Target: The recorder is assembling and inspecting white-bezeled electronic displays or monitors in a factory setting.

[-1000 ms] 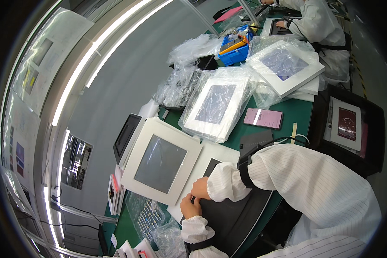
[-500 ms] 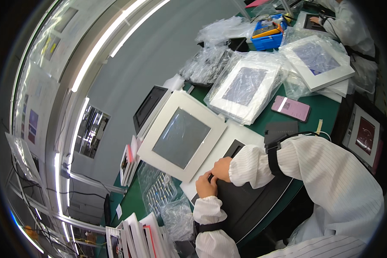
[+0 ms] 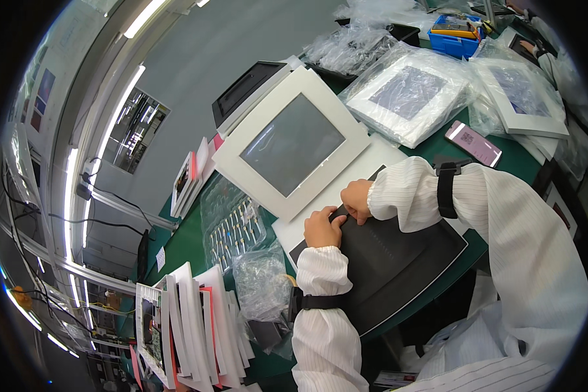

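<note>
A flat black panel (image 3: 398, 261) with a raised middle and a thin pale edge lies in front of me. My left hand (image 3: 323, 228) is closed at its far edge, thumb and fingers pinching a dark part of it. Right beside it, my right hand (image 3: 357, 200) has its fingers curled down on the same edge. The two hands nearly touch, and they hide most of what is between them. Just beyond stands a white-framed screen (image 3: 294, 144), tilted back, on a white board (image 3: 382, 157).
Bagged white-framed panels (image 3: 408, 91) lie at the far right, near a pink phone (image 3: 473, 144). A blue bin (image 3: 454, 44) holds a yellow instrument. To the left are a clear tray of small parts (image 3: 235, 225) and upright white boards (image 3: 196, 326). A co-worker's sleeve (image 3: 558, 75) shows far right.
My view has turned, so the bench things sit higher in the picture. Both hands stay at the black panel's far edge, with slightly shifted fingers.
</note>
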`<state>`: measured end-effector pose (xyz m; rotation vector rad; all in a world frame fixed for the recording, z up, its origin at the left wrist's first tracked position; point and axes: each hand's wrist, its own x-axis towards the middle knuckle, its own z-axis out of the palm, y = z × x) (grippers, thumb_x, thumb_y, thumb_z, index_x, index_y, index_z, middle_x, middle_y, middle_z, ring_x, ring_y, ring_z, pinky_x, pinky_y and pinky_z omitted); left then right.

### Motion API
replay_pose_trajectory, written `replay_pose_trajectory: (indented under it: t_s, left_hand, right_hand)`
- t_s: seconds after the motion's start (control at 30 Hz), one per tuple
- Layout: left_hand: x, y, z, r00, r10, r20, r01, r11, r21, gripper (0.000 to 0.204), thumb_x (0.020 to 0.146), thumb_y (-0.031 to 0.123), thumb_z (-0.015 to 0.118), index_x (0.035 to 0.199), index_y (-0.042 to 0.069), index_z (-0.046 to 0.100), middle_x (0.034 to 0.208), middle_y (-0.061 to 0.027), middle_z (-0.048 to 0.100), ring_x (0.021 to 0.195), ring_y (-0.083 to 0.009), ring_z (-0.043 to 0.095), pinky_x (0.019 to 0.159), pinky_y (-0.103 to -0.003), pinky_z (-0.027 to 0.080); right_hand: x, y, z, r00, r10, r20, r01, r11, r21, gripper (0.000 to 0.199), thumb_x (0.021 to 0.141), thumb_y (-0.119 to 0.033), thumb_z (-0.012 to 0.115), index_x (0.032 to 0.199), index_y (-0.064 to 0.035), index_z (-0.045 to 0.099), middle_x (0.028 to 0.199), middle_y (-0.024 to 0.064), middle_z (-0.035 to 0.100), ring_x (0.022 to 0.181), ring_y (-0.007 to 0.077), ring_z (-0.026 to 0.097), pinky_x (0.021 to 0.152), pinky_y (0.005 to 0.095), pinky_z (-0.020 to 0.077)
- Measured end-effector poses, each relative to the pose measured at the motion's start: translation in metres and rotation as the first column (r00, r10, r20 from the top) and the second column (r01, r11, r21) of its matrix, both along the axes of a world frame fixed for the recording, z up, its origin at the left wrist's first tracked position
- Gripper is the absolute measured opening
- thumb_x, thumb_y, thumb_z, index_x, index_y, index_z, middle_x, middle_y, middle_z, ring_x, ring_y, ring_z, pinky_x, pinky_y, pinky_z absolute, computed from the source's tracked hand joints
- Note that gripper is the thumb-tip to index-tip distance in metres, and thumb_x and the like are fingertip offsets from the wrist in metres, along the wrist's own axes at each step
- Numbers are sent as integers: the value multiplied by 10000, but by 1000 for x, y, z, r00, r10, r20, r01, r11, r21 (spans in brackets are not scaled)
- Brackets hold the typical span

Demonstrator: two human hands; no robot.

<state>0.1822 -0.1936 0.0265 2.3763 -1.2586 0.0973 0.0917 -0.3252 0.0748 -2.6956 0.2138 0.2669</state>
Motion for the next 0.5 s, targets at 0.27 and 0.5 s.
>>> replay_pose_trajectory:
  t_s: [0.27,0.5]
  left_hand:
    - [0,1,-1,1000,-10,24,9,1000,12,293,709,254,695,946,84,658,860,-161,632,813,-326,596,742,-386,462]
    - [1,6,0,999,41,7,-41,999,35,295,713,265,691,958,102,658,886,-153,627,834,-328,576,766,-389,447]
  right_hand:
    - [-13,12,-10,985,148,84,-121,956,-267,93,709,-123,665,738,-44,628,735,111,630,749,301,610,665,385,481]
    - [-17,11,-13,977,182,109,-162,971,-176,104,755,-104,610,824,-38,569,842,137,586,841,308,567,731,392,439]
